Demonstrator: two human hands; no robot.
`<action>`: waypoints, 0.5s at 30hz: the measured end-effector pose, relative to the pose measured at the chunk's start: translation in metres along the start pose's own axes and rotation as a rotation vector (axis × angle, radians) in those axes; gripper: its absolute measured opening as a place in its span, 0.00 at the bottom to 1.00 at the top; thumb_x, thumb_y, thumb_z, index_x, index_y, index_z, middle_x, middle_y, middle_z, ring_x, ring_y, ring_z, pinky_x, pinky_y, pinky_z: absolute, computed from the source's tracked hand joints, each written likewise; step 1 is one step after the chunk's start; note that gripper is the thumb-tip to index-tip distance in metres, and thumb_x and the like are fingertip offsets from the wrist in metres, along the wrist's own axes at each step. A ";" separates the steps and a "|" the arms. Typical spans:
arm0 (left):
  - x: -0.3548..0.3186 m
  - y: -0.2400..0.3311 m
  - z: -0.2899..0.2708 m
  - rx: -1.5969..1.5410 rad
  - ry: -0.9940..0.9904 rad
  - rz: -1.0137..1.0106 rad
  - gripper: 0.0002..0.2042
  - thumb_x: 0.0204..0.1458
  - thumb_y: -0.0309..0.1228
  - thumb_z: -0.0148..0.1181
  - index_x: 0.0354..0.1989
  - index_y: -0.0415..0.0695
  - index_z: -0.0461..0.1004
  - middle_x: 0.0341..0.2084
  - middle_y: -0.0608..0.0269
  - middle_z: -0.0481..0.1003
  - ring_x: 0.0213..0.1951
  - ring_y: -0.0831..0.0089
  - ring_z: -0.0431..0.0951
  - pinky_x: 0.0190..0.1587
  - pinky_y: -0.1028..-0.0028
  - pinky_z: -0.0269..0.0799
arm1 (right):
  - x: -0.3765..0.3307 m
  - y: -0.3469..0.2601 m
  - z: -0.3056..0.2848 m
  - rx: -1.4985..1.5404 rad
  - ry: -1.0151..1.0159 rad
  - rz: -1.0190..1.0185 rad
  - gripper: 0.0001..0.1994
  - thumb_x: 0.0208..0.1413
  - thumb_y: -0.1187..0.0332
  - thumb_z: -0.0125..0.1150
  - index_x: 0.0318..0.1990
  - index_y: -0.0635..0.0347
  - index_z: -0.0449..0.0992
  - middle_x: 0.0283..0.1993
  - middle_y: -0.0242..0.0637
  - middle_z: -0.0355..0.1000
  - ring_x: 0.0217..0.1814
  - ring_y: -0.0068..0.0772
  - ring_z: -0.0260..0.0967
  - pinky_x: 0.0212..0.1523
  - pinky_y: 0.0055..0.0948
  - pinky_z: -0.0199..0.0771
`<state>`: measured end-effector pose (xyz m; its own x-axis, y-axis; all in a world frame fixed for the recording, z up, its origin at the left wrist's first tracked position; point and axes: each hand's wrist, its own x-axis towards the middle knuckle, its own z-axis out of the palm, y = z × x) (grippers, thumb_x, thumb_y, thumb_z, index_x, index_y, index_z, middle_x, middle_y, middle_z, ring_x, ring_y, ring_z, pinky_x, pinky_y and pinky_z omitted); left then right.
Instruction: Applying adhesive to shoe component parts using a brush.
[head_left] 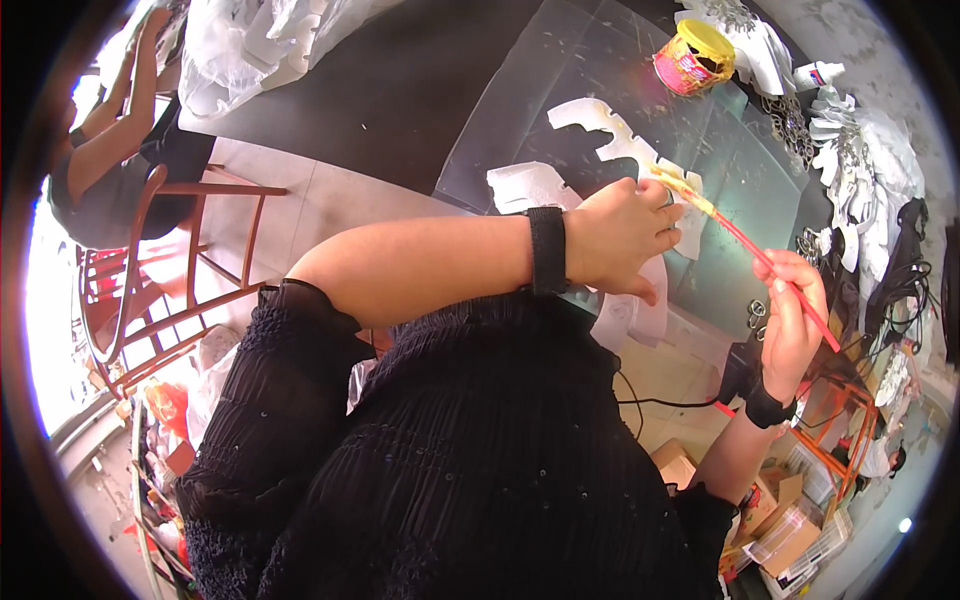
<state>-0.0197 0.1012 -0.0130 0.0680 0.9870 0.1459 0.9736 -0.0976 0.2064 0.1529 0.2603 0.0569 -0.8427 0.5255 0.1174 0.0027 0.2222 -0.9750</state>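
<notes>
My right hand (pixel 792 305) grips a thin brush (pixel 735 232) by its red handle. The yellowish, coated tip of the brush touches a scalloped white cut-out piece (pixel 620 142) on the glass sheet. Lying over the lower part of the white pieces, my left hand (pixel 622 238) has its fingers stretched and apart, the thumb pointing down. It partly hides what is under it. Beside its wrist is another white piece (pixel 532 188), and a further pale piece (pixel 640 305) hangs at the near edge below the fingers.
A red and yellow tin (pixel 693 58) with yellow smears stands at the far right of the glass sheet (pixel 500 120). Right of it are a small white bottle (pixel 818 74), metal rings and chains, and heaped white pieces (pixel 880 150). A person sits by a wooden chair (pixel 200 187) at left.
</notes>
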 end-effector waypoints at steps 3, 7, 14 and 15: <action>0.000 0.000 0.000 -0.008 0.007 0.001 0.32 0.42 0.58 0.52 0.48 0.42 0.67 0.52 0.61 0.64 0.47 0.66 0.63 0.40 0.73 0.64 | 0.002 0.001 0.000 -0.022 0.039 0.010 0.07 0.49 0.84 0.43 0.35 0.70 0.68 0.42 0.48 0.68 0.41 0.34 0.69 0.46 0.33 0.70; 0.000 0.000 0.000 -0.007 -0.001 0.001 0.33 0.42 0.58 0.52 0.48 0.42 0.67 0.52 0.61 0.64 0.47 0.67 0.63 0.40 0.73 0.64 | 0.002 0.002 0.001 -0.012 0.077 0.010 0.07 0.50 0.84 0.43 0.36 0.70 0.68 0.43 0.48 0.68 0.41 0.35 0.69 0.47 0.34 0.70; 0.000 0.000 0.001 -0.006 0.005 0.003 0.33 0.42 0.58 0.52 0.47 0.42 0.68 0.53 0.61 0.64 0.47 0.67 0.63 0.41 0.73 0.64 | 0.000 0.006 0.000 -0.039 0.095 -0.014 0.08 0.51 0.84 0.44 0.37 0.70 0.68 0.43 0.49 0.68 0.41 0.35 0.70 0.46 0.33 0.71; -0.001 0.000 0.001 0.001 0.010 0.004 0.33 0.42 0.58 0.52 0.47 0.42 0.68 0.53 0.61 0.64 0.47 0.67 0.63 0.41 0.73 0.64 | -0.001 0.006 0.000 -0.039 0.095 -0.014 0.08 0.51 0.84 0.44 0.37 0.70 0.68 0.43 0.49 0.68 0.41 0.35 0.70 0.46 0.33 0.71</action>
<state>-0.0199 0.1008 -0.0142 0.0694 0.9853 0.1562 0.9736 -0.1010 0.2047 0.1534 0.2613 0.0512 -0.7881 0.5971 0.1500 0.0137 0.2605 -0.9654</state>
